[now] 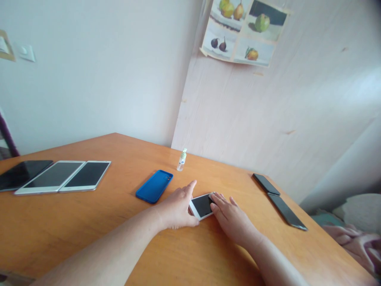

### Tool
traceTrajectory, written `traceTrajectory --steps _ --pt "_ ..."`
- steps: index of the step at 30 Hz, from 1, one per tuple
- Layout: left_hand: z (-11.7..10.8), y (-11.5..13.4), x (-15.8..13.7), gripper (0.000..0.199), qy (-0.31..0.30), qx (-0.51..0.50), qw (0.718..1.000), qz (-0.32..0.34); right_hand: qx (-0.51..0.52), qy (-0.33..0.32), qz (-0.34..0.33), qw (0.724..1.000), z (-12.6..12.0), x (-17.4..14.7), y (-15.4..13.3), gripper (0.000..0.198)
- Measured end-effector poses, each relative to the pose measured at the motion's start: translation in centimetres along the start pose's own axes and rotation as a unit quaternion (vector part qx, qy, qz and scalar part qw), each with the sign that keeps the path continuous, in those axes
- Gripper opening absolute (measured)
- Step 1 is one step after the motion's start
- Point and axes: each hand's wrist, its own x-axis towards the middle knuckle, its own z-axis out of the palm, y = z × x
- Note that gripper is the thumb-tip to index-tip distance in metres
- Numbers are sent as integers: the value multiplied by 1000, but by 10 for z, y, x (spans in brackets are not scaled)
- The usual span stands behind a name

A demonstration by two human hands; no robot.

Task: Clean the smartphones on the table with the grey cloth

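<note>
A white smartphone with a dark screen lies face up on the wooden table. My left hand grips its left end, with the thumb at the near edge and the fingers at the far side. Across the right part of the screen, my right hand rests with its fingers laid flat. Something small and dark shows at these fingertips, but I cannot tell what it is. Left of the phone is a blue phone case. Beyond it stands a small clear pump bottle with a pale green top.
On the table's left side, a white tablet, another white tablet and a black tablet lie side by side. Two dark phones, one farther and one nearer, lie along the right edge. Fruit pictures hang behind.
</note>
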Motion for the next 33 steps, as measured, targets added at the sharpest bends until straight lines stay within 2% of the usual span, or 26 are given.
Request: traceTrajectory --steps 4,6,8,12,14,16,20,22,24,27,29,31,33 --pt "1 -4 0 106 3 -9 1000 10 62 -56 -144 986 -14 -22 -35 52" --pt "2 -6 0 102 9 -11 1000 14 72 -81 -166 980 -19 -29 -45 52" --pt "3 -6 0 103 9 -8 1000 14 55 -79 -142 985 -20 -31 -41 53" --pt "2 -5 0 107 -2 3 1000 10 -9 -25 -15 1000 -16 -23 -10 52" --pt "0 -3 0 105 -6 10 1000 13 -25 -7 16 1000 -15 -21 -3 49" --pt "-1 -2 -1 101 -6 14 1000 17 -14 -3 -9 1000 -17 -23 -9 48" --pt "-3 -2 -2 91 -7 20 999 34 66 -43 -132 988 -25 -32 -37 48" --pt "-3 -2 -2 87 -9 26 999 39 89 -58 -154 982 -27 -34 -43 48" --pt "-4 -2 -2 86 -14 33 999 37 81 -47 -126 988 -26 -32 -37 47" --pt "-5 -1 -2 88 -27 50 998 25 26 1 -25 999 -21 -23 -15 45" --pt "-6 0 -1 88 -32 60 998 20 -4 24 19 1000 -17 -18 -6 44" --pt "-5 0 -1 87 -31 62 997 20 -1 28 6 1000 -17 -18 -8 43" --pt "-4 -1 -1 85 -26 57 998 25 37 14 -59 998 -19 -22 -20 42"
